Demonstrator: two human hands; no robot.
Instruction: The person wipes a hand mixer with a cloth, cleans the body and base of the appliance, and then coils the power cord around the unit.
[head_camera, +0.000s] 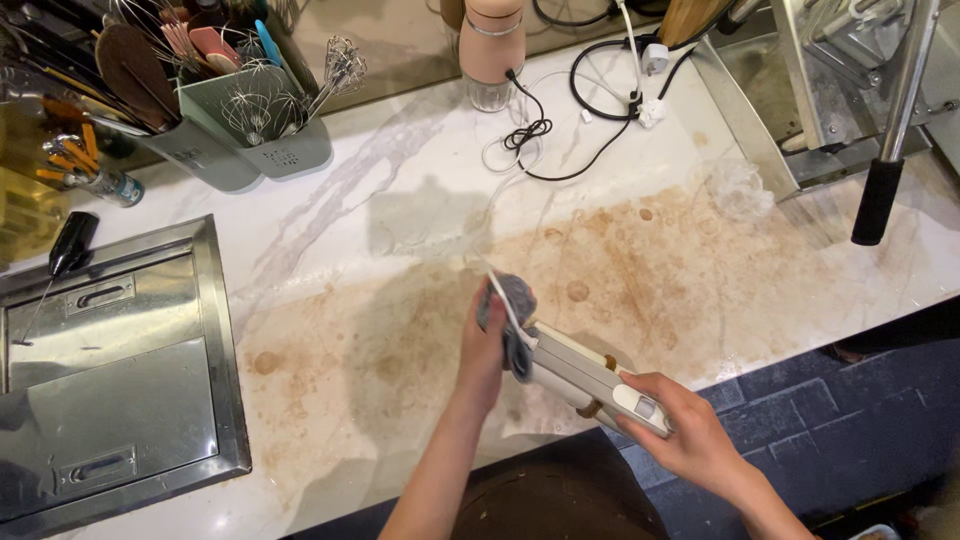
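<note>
My right hand (688, 432) grips the rear end of a long cream-white handheld appliance (585, 375) held slanted over the front edge of the marble counter (400, 230). Its white cord (500, 290) runs off its front end toward the back of the counter. My left hand (484, 352) presses a grey cloth (516, 312) against the front end of the appliance. Brown stains cover the counter beneath both hands.
A steel hatch with two lids (110, 370) is set in the counter at left. Grey tubs of whisks and utensils (262, 120) stand at back left. A pink jar (490, 45) and black cable (560, 130) sit at the back; a steel press with a black-handled lever (878, 200) stands at right.
</note>
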